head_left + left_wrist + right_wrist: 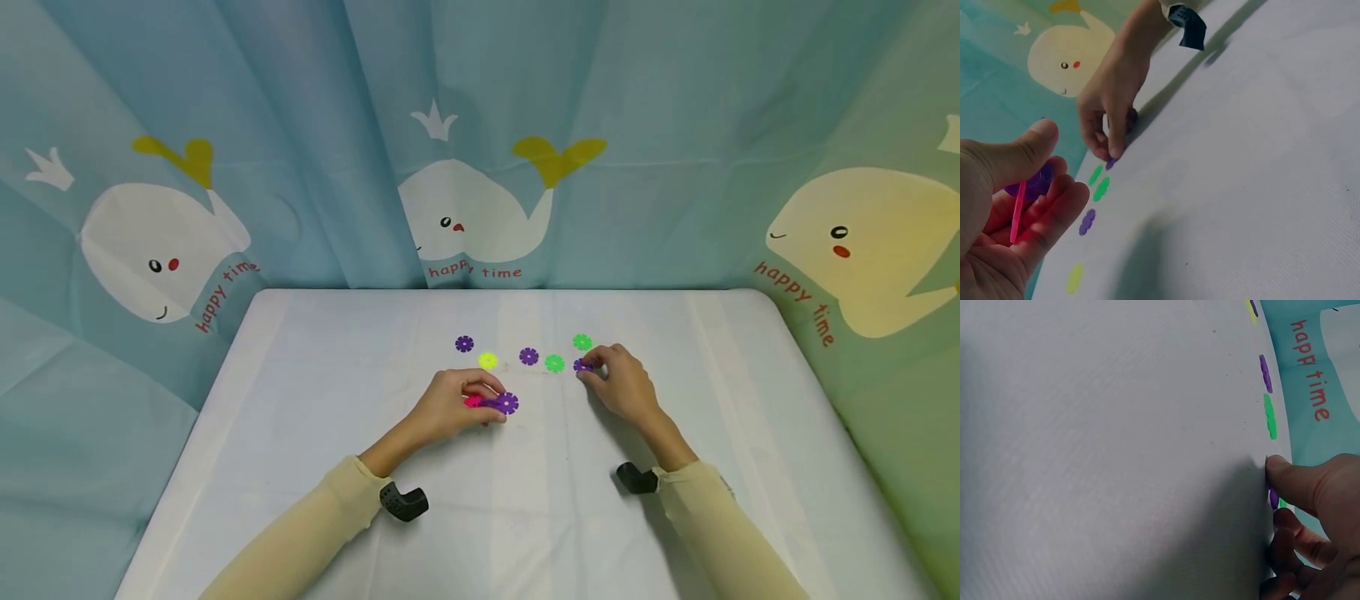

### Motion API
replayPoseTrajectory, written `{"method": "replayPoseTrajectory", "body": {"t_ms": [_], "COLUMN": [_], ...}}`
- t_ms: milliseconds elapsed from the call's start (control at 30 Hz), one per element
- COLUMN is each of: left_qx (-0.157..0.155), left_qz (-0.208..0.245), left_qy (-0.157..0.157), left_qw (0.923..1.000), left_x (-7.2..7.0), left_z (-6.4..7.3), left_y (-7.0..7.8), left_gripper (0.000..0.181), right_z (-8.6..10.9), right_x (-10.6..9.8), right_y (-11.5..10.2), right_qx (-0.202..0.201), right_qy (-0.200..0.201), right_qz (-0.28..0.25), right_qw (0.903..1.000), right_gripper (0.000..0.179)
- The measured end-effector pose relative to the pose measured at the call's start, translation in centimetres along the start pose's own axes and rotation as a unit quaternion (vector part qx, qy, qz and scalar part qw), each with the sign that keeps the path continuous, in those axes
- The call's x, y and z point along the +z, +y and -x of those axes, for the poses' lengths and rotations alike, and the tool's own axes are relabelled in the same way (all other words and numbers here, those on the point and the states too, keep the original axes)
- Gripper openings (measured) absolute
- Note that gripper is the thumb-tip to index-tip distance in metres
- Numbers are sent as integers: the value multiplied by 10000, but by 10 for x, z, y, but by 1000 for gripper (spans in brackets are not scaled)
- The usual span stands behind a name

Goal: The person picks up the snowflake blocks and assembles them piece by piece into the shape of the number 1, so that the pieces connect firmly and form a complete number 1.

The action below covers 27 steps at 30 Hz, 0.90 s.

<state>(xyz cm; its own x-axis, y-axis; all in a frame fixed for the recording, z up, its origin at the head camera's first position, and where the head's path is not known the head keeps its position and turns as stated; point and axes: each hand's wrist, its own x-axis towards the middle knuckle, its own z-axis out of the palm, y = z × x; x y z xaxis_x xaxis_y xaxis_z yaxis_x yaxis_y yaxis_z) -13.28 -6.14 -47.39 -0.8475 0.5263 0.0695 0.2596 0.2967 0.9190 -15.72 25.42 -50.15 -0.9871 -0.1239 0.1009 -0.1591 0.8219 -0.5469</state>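
Note:
My left hand (442, 406) holds a small linked piece of notched plastic snowflake discs above the table, between thumb and fingers. It includes a purple disc (508, 403) facing up and a pink disc (472, 401), which the left wrist view shows edge-on. Farther right, my right hand (628, 388) pinches a purple snowflake disc (580, 365) at the table surface, thumb on one side and fingertips on the other. Part of that disc is hidden by the fingers. A green disc (582, 342) lies just beyond this hand, and another green disc (554, 363) lies left of it.
More loose discs lie flat toward the back of the white table (337, 350): a purple one (528, 357), a yellow one (487, 361) and a dark purple one (464, 343). A blue whale-print curtain (645, 225) hangs behind the table's far edge.

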Motion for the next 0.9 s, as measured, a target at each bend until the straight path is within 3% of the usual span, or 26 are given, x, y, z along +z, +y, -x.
{"method": "replayPoseTrajectory", "body": {"t_ms": [467, 767, 900], "left_qx": [79, 109, 130], "left_qz": [175, 16, -25], "left_qy": [-23, -19, -37], "left_qw": [9998, 9999, 9999], "left_x": [1, -1, -3], "left_z": [1, -1, -4], "left_y": [2, 1, 1], "left_gripper": [34, 32, 32], "right_z": [-1, 13, 20], "right_x": [-6, 0, -4], "right_y": [-2, -1, -8], "right_qx": [50, -880, -903], "right_qy": [-298, 43, -68], "right_qz": [-16, -421, -919], "right_qw": [9995, 9952, 9916], "right_gripper": [27, 25, 29]}}
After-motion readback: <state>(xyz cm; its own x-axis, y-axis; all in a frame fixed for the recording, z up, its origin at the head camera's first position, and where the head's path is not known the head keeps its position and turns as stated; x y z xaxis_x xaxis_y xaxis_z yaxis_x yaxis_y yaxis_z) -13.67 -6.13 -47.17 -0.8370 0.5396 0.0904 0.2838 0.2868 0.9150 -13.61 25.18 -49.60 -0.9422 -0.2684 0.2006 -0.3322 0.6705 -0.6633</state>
